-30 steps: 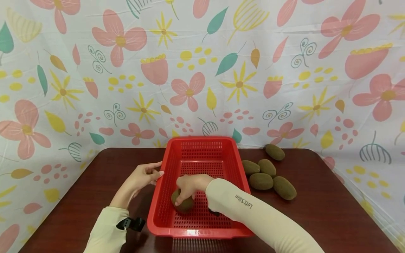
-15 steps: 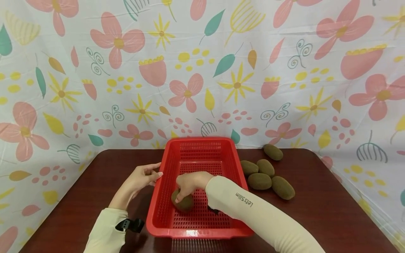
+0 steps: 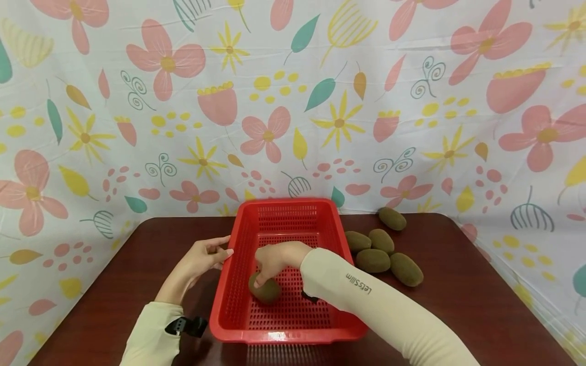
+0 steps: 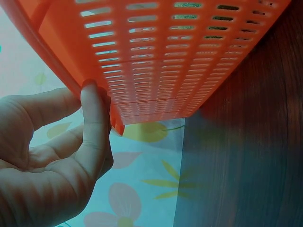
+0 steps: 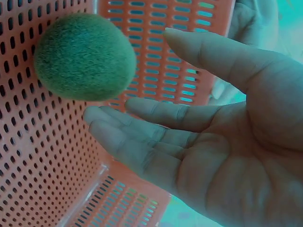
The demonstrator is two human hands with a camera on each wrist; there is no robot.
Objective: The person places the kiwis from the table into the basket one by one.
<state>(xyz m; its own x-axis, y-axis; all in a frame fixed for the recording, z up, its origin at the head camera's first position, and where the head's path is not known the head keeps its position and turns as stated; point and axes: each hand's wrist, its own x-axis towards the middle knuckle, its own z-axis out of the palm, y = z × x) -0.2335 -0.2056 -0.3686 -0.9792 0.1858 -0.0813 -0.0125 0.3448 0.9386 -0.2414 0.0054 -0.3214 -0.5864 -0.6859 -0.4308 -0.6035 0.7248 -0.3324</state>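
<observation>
A red plastic basket [image 3: 283, 335] with slotted walls stands on the table. My left hand [image 3: 204, 259] pinches its left rim; the left wrist view shows that hand [image 4: 61, 146] at the edge of the basket wall [image 4: 156, 66]. Inside, toward the left, one brown fuzzy kiwi [image 3: 266, 292] lies on the basket floor. Just above it is my right hand [image 3: 276, 260]. In the right wrist view its fingers are spread and fairly straight, and a small gap separates the fingertips [image 5: 102, 130] from the kiwi [image 5: 85, 56].
Several more kiwis [image 3: 373, 261] lie on the dark wooden table [image 3: 137, 284] right of the basket, one of them [image 3: 392, 218] farther back. A floral cloth [image 3: 293, 101] hangs behind the table. Black straps with small cameras [image 3: 186, 326] sit on the wrists.
My right hand has risen slightly off the kiwi, which stays in place on the basket floor. The left hand keeps its hold on the rim. The head view has shifted a little.
</observation>
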